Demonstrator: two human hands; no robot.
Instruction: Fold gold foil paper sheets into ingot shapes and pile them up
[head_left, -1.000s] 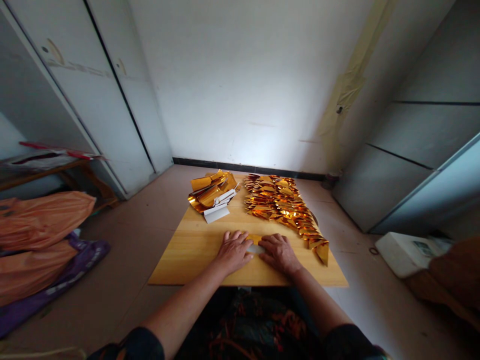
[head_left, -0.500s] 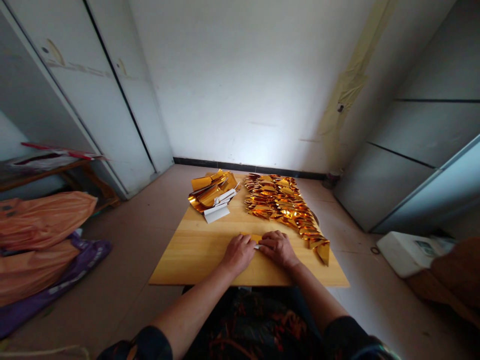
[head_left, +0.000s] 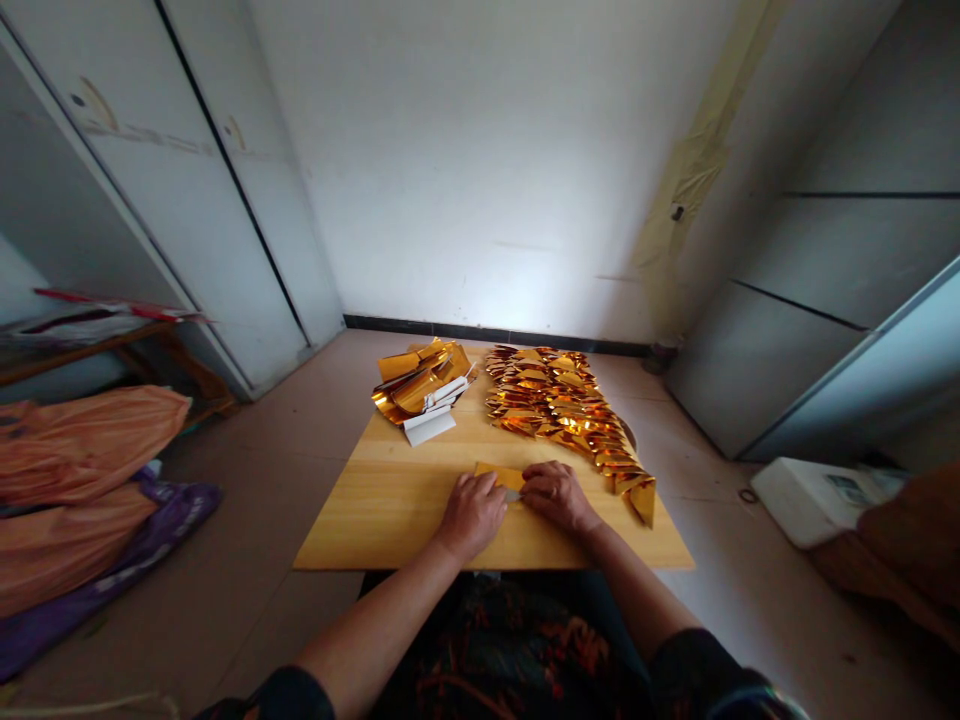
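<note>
A sheet of gold foil paper lies on the wooden board, partly folded, with a bit of its pale back showing. My left hand is closed on its left part, fingers curled over the paper. On the right part, my right hand grips the same sheet with bent fingers; the fingertips are partly hidden. Rows of folded gold paper pieces stand at the board's back right, the nearest one close to my right hand. Loose gold sheets with white backs are heaped at the back left.
A white wall rises behind the board. Grey cabinets stand at left, a grey refrigerator-like unit at right. Orange and purple bags lie on the left floor, a white box on the right.
My left hand has shifted slightly left and down, and more of the gold sheet shows between my hands. The view has moved a little; the piles look the same.
</note>
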